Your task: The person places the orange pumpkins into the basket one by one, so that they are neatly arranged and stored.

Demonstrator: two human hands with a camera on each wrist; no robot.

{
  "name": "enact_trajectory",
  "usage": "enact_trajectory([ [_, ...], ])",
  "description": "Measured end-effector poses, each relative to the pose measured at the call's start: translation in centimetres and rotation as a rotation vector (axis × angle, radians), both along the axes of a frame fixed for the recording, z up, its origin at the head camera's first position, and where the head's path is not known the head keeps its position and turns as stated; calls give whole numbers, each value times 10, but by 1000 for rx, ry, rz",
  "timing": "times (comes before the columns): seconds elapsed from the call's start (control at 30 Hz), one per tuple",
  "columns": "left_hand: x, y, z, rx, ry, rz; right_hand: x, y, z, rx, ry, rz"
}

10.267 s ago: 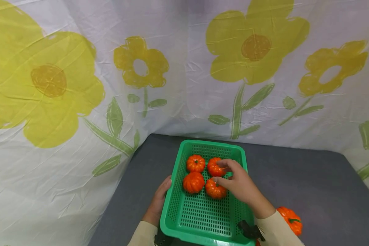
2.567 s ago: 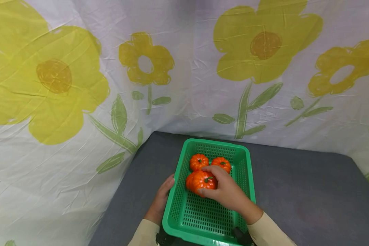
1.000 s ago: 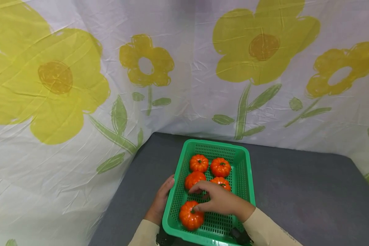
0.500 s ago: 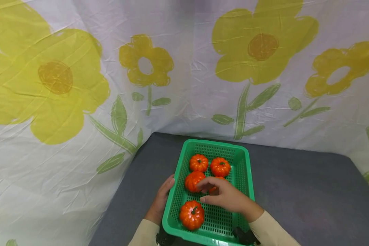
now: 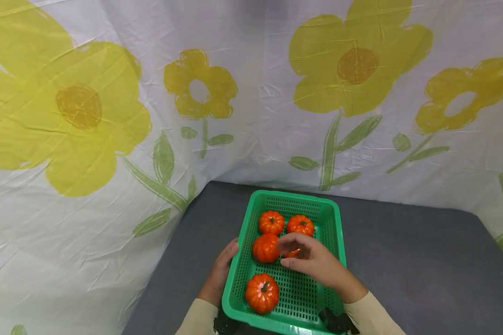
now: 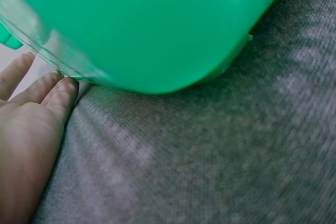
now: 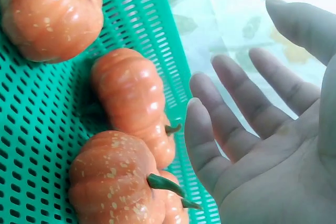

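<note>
A green perforated plastic basket (image 5: 343, 246) holds several small orange pumpkins with green stems. Two stand in the far row, a left pumpkin (image 5: 271, 222) and a right pumpkin (image 5: 300, 223). Closer in lies another pumpkin (image 5: 266, 248), and beside it one mostly hidden by my right hand (image 5: 316, 263). A separate pumpkin (image 5: 261, 294) sits in the near left part. My right hand hovers above the basket, fingers spread and holding nothing; the right wrist view shows its bare palm (image 7: 273, 182). My left hand (image 5: 219, 274) rests extended fingers (image 6: 62, 95) against the basket's left side.
The basket stands on a dark grey cloth-covered table (image 5: 411, 260). A white curtain (image 5: 251, 116) printed with yellow flowers hangs behind and to the left. Black camera straps (image 5: 337, 321) are on the wrists.
My right hand carried a pumpkin over the basket, let it go in the near left part, then drew back up and right. Earlier a pumpkin lay on the table at right. The left hand stayed.
</note>
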State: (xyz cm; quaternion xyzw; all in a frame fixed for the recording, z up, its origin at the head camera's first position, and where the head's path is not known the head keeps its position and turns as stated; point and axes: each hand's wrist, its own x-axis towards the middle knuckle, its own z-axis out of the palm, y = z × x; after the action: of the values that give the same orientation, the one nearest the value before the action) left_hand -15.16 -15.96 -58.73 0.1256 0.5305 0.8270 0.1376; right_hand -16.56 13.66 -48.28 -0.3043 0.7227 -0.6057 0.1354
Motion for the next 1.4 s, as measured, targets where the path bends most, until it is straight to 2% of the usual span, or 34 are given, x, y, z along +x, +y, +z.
enact_trajectory([
  [0.13, -1, 0, -1, 11, 8, -14, 1, 3, 0, -32, -21, -25],
  [0.27, -2, -1, -2, 25, 23, -34, 3, 7, -1, -108, -34, -56],
  [0.47, -1, 1, -1, 29, 29, -32, 3, 14, 1, -189, -36, -78],
  [0.6, -1, 2, -1, 39, 16, -33, 6, 20, 5, -185, -40, -85],
  [0.73, -1, 3, 0, 37, -1, -27, 9, 25, 11, -183, 6, -94],
  [0.83, -1, 3, 0, 25, 3, -22, 12, 29, 16, -194, 40, -94],
  [1.13, -2, 1, 1, 32, 7, -34, 22, 49, 23, -194, 74, -140],
  [1.4, -4, -1, 0, 30, 57, -53, 29, 65, 23, -176, 77, -173],
])
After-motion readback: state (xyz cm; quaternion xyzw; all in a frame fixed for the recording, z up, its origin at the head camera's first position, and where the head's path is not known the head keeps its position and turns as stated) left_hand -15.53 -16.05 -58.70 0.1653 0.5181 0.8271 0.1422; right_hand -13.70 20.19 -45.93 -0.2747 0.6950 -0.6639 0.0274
